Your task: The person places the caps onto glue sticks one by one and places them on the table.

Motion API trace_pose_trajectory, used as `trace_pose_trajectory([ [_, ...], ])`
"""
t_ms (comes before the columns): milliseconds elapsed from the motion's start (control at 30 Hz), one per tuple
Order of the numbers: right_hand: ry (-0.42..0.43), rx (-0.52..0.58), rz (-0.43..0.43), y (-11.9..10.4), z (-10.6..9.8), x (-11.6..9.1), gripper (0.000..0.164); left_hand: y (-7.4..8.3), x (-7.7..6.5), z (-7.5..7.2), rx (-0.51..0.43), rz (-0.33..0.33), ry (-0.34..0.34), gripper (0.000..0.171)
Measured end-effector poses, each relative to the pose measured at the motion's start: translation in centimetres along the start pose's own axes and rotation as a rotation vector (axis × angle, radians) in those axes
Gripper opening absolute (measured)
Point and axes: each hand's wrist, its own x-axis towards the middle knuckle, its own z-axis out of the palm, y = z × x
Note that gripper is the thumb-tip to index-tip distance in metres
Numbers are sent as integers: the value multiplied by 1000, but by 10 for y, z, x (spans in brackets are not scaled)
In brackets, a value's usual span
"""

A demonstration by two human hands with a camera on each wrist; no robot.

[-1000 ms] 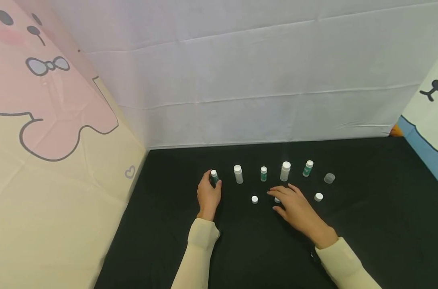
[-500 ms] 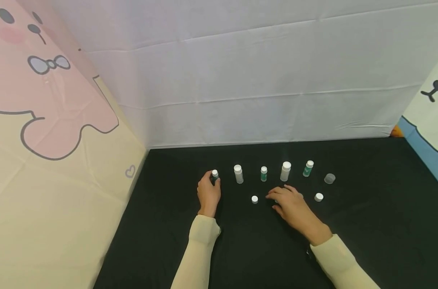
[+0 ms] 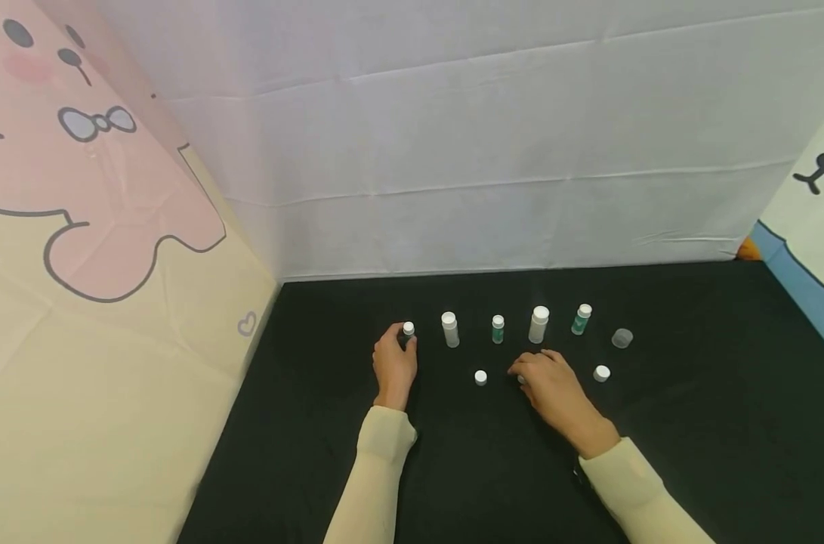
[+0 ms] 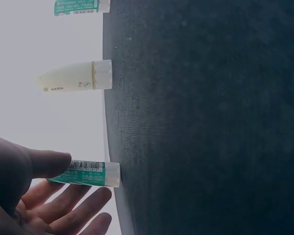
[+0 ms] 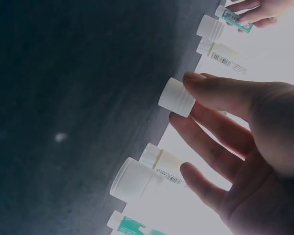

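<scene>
My left hand (image 3: 394,364) holds a small upright glue stick with a green label (image 4: 90,172). In the left wrist view the thumb lies along its label, with the fingers behind. Its white top shows between my fingers in the head view. My right hand (image 3: 556,389) pinches a small white cap (image 5: 175,98) low on the table, largely hidden under the fingers in the head view. Near it stand a white stick (image 3: 538,325) and a smaller green-labelled stick (image 3: 498,329). Another white stick (image 3: 450,329) is right of my left hand.
Two other white caps lie in front: one on the left (image 3: 480,378) and one on the right (image 3: 601,373). A green-labelled stick (image 3: 581,319) and a translucent cap (image 3: 621,338) are at the right. A black cloth (image 3: 303,453) covers the table, with a white curtain (image 3: 412,151) behind.
My right hand's fingers have drawn in closer around the white cap. The left hand stays at the glue stick, which stands slightly more upright than before.
</scene>
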Motion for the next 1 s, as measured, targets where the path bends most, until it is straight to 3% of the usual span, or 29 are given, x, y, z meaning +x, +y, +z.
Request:
trace_pose_trajectory([
  [167,-42,19,22,1,3,-1,22,1,-8,-2,3,39,3,26],
  [300,-25,41,20,2,2,-2,21,2,-15,-2,15,88,12,27],
  [767,-19,124,73,-5,-7,-6,23,8,-45,-7,170,358,94,26],
  [1000,34,133,41,-11,-7,-9,27,12,-58,-8,249,454,120,27],
])
